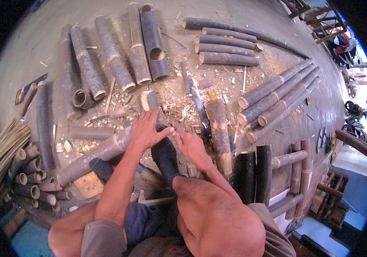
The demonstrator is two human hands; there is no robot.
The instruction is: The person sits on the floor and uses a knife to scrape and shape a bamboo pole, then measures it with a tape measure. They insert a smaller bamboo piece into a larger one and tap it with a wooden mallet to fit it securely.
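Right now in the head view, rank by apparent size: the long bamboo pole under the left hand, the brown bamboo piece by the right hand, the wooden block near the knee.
1. Long bamboo pole
2. Brown bamboo piece
3. Wooden block

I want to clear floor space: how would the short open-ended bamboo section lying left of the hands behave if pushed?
The short bamboo section is round and lies on its side, so it would probably roll. It looks hollow, so likely light for its size, and stiff. The wood chips scattered around might slow it.
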